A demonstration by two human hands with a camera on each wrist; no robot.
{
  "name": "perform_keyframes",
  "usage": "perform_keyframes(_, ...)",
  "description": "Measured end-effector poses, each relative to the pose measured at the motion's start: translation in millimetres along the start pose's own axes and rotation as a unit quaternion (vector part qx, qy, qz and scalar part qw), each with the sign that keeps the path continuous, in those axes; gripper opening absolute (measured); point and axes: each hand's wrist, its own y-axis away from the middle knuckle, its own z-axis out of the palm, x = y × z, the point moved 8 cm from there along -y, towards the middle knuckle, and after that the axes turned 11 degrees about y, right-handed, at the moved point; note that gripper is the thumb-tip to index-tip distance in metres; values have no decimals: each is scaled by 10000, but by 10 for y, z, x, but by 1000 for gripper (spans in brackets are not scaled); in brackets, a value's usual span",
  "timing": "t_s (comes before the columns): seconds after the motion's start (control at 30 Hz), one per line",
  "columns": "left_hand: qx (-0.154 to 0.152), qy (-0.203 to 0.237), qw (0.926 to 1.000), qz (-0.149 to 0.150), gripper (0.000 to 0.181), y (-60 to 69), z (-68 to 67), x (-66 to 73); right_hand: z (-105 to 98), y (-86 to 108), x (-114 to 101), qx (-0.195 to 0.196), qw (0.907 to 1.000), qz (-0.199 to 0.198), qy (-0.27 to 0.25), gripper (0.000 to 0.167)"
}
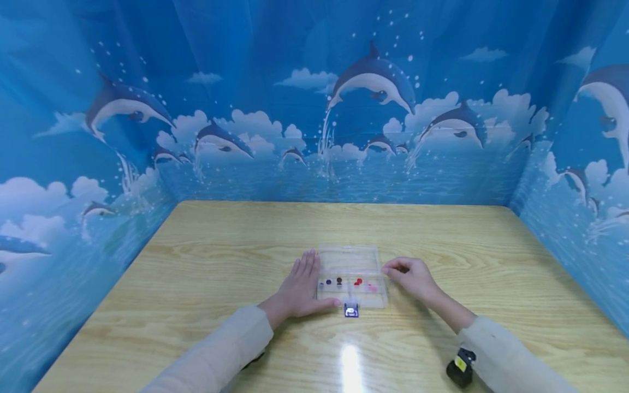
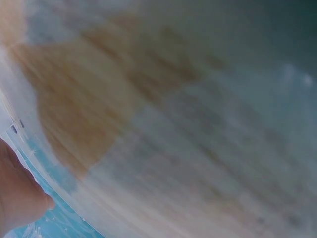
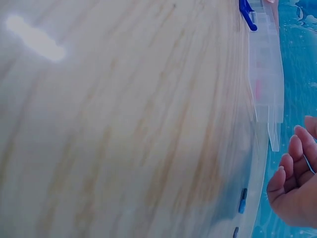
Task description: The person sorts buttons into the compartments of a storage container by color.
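Note:
A clear plastic compartment box (image 1: 368,301) lies on the table with its transparent lid (image 1: 349,258) folded back. Small dark pieces (image 1: 339,281) sit in the left part, red pieces (image 1: 358,281) and pink pieces (image 1: 373,288) in the right. At its front is a blue latch (image 1: 351,311). My left hand (image 1: 302,289) lies along the box's left side, fingers straight, thumb at the front edge. Beside the right edge is my right hand (image 1: 413,277), thumb and forefinger close together; whether they pinch anything is too small to tell. Its other fingers (image 3: 295,156) curl loosely.
A wooden table (image 1: 236,234) surrounds the box, with a bright light reflection on it in front. Blue dolphin-print curtains (image 1: 275,82) stand behind and at both sides. A black wrist device (image 1: 460,371) hangs at the right sleeve. The left wrist view is mostly blurred.

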Motion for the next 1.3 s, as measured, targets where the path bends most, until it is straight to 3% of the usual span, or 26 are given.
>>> perform_keyframes(0.7,-42,28,10000,-53,107,11,-9,3,-196,48,213,351,9993,-96,63,23)
perform_keyframes(0.97,-20,113,9999,-32,106,23,-27,18,-242,85,232,485,9983,-307,60,25)
perform_keyframes(1.3,-51,103,9999,-25,107,12,-16,10,-251,119,312,429,9980,-455,116,29)
